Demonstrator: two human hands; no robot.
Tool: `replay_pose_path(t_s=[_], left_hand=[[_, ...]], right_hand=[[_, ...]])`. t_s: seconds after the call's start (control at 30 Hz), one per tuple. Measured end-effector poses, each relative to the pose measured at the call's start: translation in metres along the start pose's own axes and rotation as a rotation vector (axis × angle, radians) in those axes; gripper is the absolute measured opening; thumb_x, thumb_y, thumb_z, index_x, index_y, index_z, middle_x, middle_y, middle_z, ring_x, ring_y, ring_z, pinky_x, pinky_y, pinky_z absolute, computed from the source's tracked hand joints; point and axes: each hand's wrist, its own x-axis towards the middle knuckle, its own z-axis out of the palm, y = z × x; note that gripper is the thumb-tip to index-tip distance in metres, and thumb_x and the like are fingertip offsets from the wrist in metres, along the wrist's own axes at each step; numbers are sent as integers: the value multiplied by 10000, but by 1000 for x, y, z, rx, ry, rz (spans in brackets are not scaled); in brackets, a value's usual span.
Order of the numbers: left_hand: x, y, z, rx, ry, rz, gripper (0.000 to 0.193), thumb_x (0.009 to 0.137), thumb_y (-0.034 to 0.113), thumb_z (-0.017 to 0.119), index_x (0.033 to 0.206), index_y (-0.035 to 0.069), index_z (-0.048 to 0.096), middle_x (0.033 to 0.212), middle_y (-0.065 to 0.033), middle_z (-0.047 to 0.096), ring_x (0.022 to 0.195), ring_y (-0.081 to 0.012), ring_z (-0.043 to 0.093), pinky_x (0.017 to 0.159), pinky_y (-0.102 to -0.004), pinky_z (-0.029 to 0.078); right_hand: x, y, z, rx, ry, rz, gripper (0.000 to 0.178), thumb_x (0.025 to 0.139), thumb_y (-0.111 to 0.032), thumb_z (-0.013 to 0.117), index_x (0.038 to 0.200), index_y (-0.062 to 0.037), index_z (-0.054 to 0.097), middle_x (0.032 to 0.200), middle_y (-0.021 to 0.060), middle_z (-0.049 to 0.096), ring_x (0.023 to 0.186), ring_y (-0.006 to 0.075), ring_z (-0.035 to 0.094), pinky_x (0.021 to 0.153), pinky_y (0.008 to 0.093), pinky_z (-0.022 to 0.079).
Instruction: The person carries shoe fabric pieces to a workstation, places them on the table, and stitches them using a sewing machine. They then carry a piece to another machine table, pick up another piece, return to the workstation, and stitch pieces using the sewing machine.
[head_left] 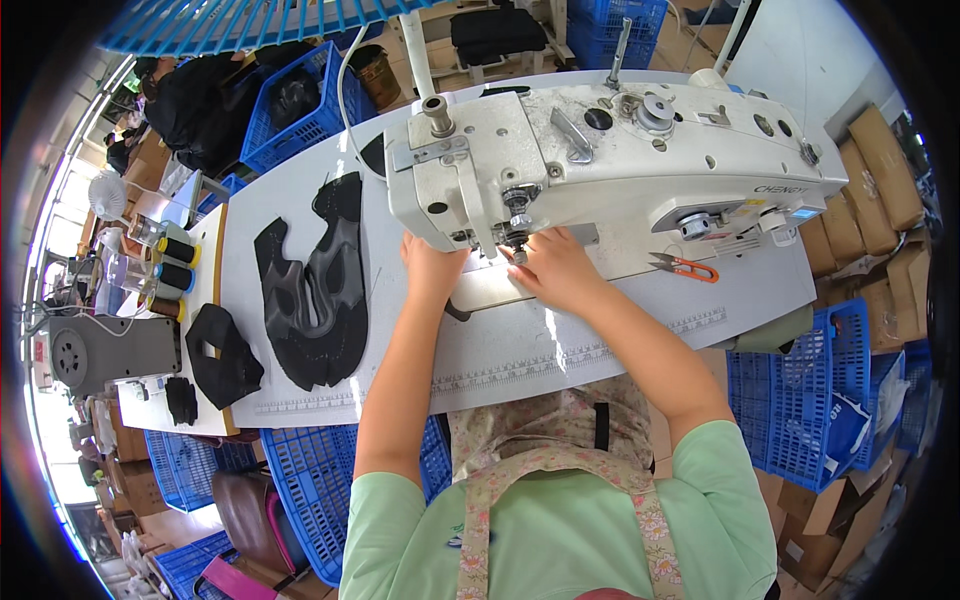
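Observation:
A white industrial sewing machine [590,140] stands across the table. My left hand [432,268] lies on the machine bed left of the needle area, its fingers hidden by the machine head. Right of the presser area, my right hand [560,270] has its thumb and fingers drawn together close to the needle. Whatever they pinch is too small or too hidden to make out. Black moulded fabric pieces [318,285] lie flat on the table to the left. Orange-handled thread snips [686,267] rest to the right of my right hand.
A folded black piece [222,355] lies by the table's left edge, near thread spools [178,263] and a grey motor box [112,352]. A printed ruler strip [590,352] runs along the front edge. Blue crates [800,390] stand at right, with cardboard boxes [885,165] beyond.

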Motion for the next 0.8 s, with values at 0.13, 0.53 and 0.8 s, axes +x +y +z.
replay_pose_path(t_s=[0.13, 0.53, 0.8], left_hand=[[1, 0, 0, 23, 1, -4, 338, 746, 254, 707, 1054, 116, 691, 1132, -106, 641, 1171, -349, 491, 992, -499, 352], [10, 4, -22, -232, 15, 230, 188, 759, 40, 615, 940, 22, 662, 950, -138, 679, 889, -378, 606, 832, -446, 469], [116, -95, -32, -255, 207, 298, 240, 731, 182, 662, 934, 59, 695, 1013, -148, 656, 988, -368, 577, 831, -427, 465]], right_hand=[[1, 0, 1, 5, 38, -32, 182, 792, -257, 675, 866, -92, 654, 934, 86, 584, 1013, 257, 540, 938, 402, 404], [3, 6, 1, 10, 71, -70, 344, 876, -334, 598, 779, -5, 629, 840, 112, 570, 927, 289, 530, 908, 421, 389], [15, 6, 1, -29, 115, -21, 341, 831, -306, 620, 1001, -11, 599, 1005, 191, 614, 1000, 355, 568, 913, 451, 413]])
